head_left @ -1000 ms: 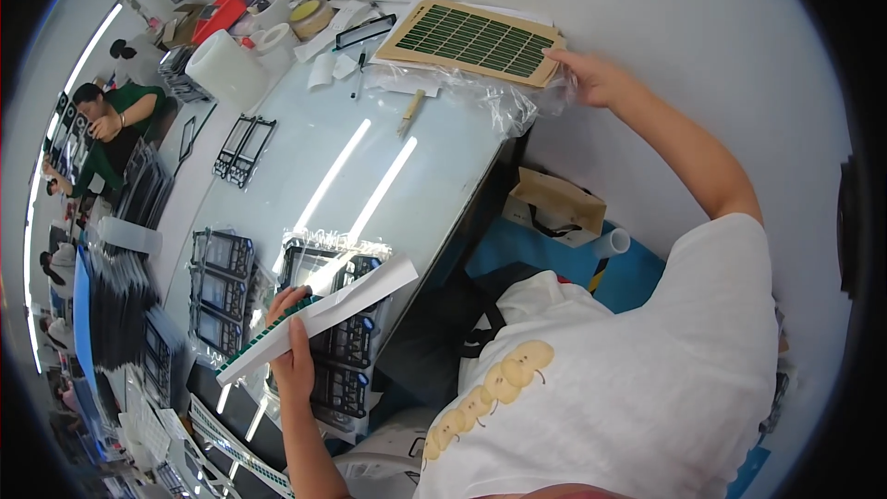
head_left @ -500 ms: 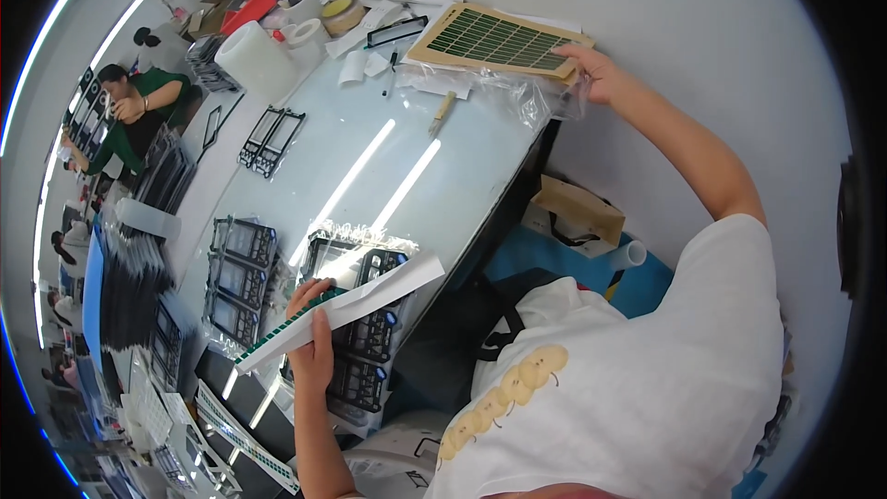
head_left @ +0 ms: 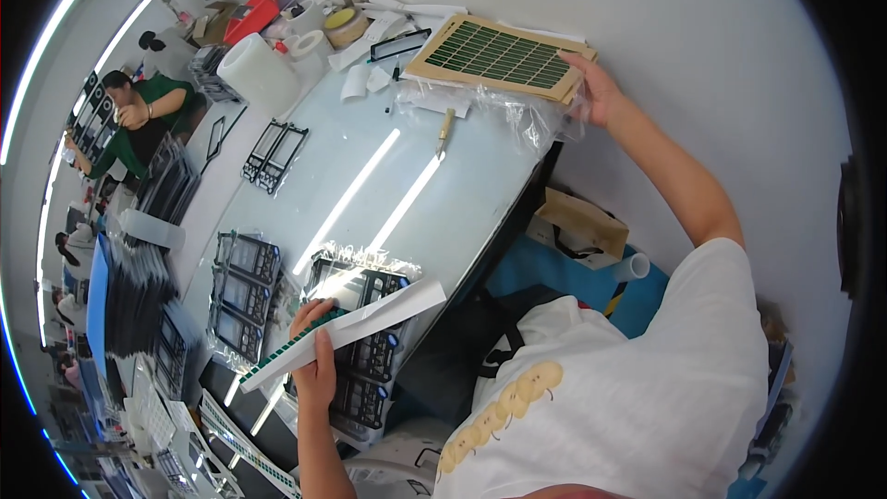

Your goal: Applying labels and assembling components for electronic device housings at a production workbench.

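Note:
My left hand [head_left: 316, 360] pinches a curled white-backed sheet [head_left: 388, 312] with rows of small green pieces along its edge. The sheet slants above several black plastic frames [head_left: 360, 402] in clear film near the table's front edge and partly hides them. At the far right corner, my right hand [head_left: 601, 94] grips the right edge of a tan sheet [head_left: 504, 57] bearing a grid of dark green rectangles. That sheet lies on a stack of papers, with crumpled clear plastic [head_left: 531, 115] under it beside my hand; some of my right fingers are hidden.
A knife with a tan handle [head_left: 446, 129] lies on the table. More black frames [head_left: 245, 296] rest at left and a pair [head_left: 274, 155] farther back. White rolls [head_left: 259, 72], tape [head_left: 344, 26] and a red bin [head_left: 252, 17] stand at the back. A co-worker [head_left: 148, 120] sits far left.
The whole view has shifted slightly downward in the picture. Both hands keep their holds, the left on the curled sheet and the right at the tan sheet's edge.

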Tool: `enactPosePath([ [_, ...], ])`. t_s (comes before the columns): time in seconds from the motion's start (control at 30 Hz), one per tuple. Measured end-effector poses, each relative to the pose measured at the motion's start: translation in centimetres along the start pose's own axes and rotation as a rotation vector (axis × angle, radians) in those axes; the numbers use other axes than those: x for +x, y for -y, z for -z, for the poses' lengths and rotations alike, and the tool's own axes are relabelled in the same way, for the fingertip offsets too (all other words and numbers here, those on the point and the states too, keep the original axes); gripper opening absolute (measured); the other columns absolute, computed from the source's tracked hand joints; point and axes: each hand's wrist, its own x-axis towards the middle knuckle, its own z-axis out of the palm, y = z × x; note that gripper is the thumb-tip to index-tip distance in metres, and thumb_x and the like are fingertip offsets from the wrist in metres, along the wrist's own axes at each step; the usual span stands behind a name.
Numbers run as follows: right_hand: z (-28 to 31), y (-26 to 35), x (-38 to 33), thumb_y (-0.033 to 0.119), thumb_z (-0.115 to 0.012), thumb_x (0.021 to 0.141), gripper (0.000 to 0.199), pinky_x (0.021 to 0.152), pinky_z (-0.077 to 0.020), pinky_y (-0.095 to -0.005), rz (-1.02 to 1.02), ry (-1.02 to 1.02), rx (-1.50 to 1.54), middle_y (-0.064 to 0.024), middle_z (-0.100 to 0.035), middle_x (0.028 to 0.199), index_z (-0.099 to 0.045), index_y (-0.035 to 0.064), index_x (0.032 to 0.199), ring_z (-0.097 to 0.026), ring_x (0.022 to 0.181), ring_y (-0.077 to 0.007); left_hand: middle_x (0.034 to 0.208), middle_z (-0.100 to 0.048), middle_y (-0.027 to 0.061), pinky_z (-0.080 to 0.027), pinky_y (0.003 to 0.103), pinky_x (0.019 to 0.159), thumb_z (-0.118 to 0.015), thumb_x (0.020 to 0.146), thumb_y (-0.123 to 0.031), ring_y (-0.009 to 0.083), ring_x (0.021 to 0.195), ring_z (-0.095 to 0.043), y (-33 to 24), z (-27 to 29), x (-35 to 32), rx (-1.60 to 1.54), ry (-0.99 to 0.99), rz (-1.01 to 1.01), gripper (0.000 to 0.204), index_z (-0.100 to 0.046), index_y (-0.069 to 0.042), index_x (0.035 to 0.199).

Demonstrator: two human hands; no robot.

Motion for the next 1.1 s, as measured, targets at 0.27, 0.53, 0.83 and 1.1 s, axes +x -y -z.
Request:
enactPosePath([
  [0.27, -1.1, -1.0, -0.3, 0.016, -0.077, 0.087, 0.041, 0.092, -0.0613, -0.0456, 0.081, 0.075, 0.044, -0.0129, -0.070, 0.116, -0.060, 0.0063, 0.123, -0.071, 0.104, -0.0272, 0.135, -0.061, 0.0178, -0.032, 0.042, 0.116, -0.046, 0.103, -0.015, 0.0295, 0.133, -0.051, -0.2, 0.1, -0.2, 0.017, 0.008, 0.044, 0.035, -0.068, 0.000, 0.126],
  [0.53, 0.8, -2.5, 1.4, 0.010, -0.071, 0.091, 0.042, 0.098, -0.0584, -0.0430, 0.043, 0.092, 0.075, -0.0167, -0.067, 0.124, -0.056, -0.0016, 0.129, -0.069, 0.109, -0.0290, 0.134, -0.061, 0.0191, -0.032, 0.043, 0.115, -0.047, 0.102, -0.015, 0.0315, 0.133, -0.051, -0.9, 0.0, 0.3, 0.035, 0.010, 0.051, 0.034, -0.068, 0.000, 0.124],
  [0.83, 0.7, -4.5, 0.5, 0.002, -0.066, 0.092, 0.043, 0.099, -0.0574, -0.0419, 0.089, 0.152, 0.050, -0.0167, -0.066, 0.125, -0.054, -0.0028, 0.133, -0.068, 0.112, -0.0289, 0.134, -0.060, 0.0170, -0.031, 0.043, 0.115, -0.045, 0.102, -0.019, 0.0309, 0.132, -0.051, -0.8, 0.0, 0.0, 0.050, 0.000, 0.088, 0.037, -0.067, 0.000, 0.124],
  [1.1, -0.1, -4.8, -0.7, -0.001, -0.068, 0.091, 0.044, 0.096, -0.0584, -0.0429, 0.201, 0.097, 0.010, -0.0138, -0.067, 0.125, -0.056, 0.0008, 0.133, -0.068, 0.112, -0.0269, 0.131, -0.061, 0.0192, -0.031, 0.045, 0.116, -0.043, 0.100, -0.019, 0.0329, 0.132, -0.050, -0.9, -0.2, 0.2, 0.058, 0.010, 0.099, 0.039, -0.066, 0.003, 0.123],
])
